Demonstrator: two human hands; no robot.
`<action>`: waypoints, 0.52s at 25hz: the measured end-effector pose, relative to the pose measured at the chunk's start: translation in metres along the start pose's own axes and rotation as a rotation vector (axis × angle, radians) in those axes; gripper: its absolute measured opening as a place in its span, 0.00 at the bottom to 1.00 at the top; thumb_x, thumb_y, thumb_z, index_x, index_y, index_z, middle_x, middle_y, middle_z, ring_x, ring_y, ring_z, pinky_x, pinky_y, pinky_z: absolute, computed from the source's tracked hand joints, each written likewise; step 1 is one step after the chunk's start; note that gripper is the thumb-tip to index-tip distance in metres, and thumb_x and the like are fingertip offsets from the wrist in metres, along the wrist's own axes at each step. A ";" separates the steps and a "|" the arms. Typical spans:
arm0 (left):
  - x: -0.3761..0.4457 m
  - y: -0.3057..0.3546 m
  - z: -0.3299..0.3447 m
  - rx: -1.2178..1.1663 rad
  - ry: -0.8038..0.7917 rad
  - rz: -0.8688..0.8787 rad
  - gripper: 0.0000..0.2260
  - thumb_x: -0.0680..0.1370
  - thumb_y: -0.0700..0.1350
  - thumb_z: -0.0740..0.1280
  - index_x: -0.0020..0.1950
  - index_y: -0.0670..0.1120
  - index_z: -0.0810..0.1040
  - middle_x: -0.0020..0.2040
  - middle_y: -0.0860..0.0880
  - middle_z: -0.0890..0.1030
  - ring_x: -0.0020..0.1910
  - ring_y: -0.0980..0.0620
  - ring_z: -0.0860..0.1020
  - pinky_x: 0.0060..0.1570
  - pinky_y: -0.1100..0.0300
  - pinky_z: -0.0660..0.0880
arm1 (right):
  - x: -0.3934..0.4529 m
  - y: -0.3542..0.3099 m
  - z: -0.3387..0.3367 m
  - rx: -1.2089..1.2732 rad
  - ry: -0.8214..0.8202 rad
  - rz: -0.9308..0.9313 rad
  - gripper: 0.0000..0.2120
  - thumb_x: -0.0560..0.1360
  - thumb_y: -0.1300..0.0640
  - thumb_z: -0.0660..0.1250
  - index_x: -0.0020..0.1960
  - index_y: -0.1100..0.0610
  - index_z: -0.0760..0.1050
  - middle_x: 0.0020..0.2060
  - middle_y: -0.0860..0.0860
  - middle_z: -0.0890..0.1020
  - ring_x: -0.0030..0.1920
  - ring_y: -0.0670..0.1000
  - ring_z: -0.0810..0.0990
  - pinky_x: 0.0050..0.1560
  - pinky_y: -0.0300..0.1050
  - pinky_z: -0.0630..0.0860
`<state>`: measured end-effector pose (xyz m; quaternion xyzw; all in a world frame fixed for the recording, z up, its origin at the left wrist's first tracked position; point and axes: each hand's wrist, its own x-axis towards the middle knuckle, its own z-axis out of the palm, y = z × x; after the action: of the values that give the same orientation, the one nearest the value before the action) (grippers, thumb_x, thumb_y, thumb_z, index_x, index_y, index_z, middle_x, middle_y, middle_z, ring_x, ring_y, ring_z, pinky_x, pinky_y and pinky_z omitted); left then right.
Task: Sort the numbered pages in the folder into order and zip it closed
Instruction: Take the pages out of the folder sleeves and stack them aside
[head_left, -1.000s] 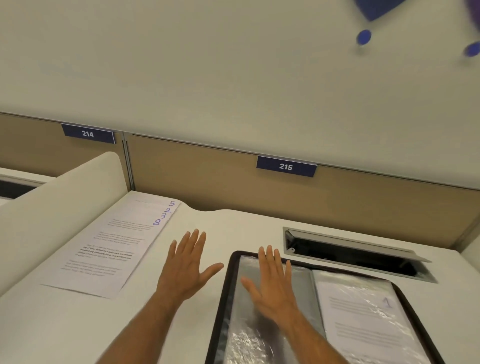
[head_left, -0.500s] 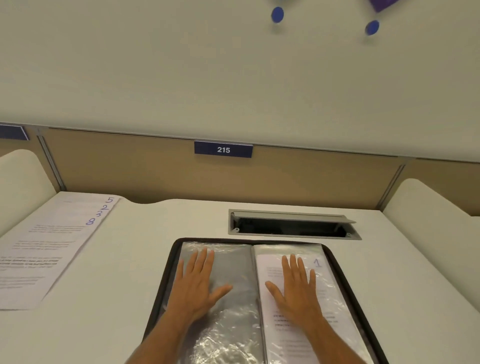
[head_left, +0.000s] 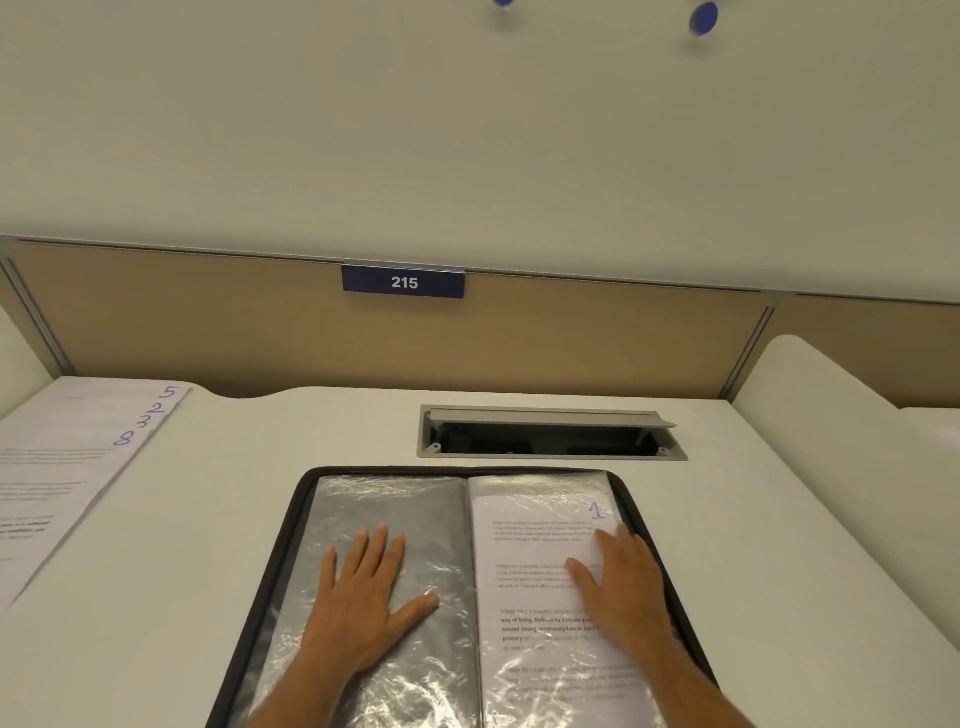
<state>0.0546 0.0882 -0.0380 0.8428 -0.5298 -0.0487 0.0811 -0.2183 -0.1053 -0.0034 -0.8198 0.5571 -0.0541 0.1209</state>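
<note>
Folder open under both palms: left hand fingers spread flat on empty sleeve, right hand flat at right edge of page 1.

A white desk filled the lower part of the view, its far edge cut in a shallow wave. Beyond where the hands lay, a grey cable hatch was set into the desktop with its lid propped up and a dark cavity below. Behind it stood a tan partition panel with a thin metal rail on top and a dark blue plate reading 215. Rounded white dividers rose at either side. Above the partition was a plain pale wall, evenly lit, with two blue dots at the top edge.
</note>
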 end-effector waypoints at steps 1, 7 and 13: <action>0.000 0.000 0.002 -0.002 0.028 0.003 0.44 0.72 0.80 0.41 0.80 0.53 0.42 0.80 0.52 0.40 0.77 0.50 0.36 0.71 0.49 0.28 | 0.002 0.002 -0.007 0.029 0.042 0.072 0.32 0.78 0.34 0.59 0.75 0.51 0.63 0.74 0.53 0.68 0.73 0.57 0.66 0.73 0.54 0.64; -0.004 0.003 0.000 -0.008 -0.040 0.019 0.38 0.76 0.75 0.53 0.76 0.49 0.70 0.74 0.46 0.70 0.72 0.44 0.69 0.72 0.49 0.43 | 0.020 0.003 -0.033 0.454 0.102 0.323 0.24 0.74 0.60 0.73 0.68 0.59 0.72 0.56 0.57 0.82 0.55 0.58 0.81 0.57 0.51 0.77; -0.003 0.006 -0.007 -0.008 -0.041 -0.013 0.42 0.75 0.78 0.48 0.81 0.52 0.55 0.81 0.49 0.54 0.79 0.47 0.51 0.74 0.48 0.35 | 0.031 0.011 -0.040 0.494 0.075 0.440 0.05 0.69 0.62 0.73 0.44 0.55 0.82 0.41 0.51 0.84 0.44 0.55 0.80 0.50 0.49 0.80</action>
<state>0.0494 0.0893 -0.0297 0.8448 -0.5256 -0.0687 0.0735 -0.2255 -0.1433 0.0309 -0.6232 0.6948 -0.1906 0.3042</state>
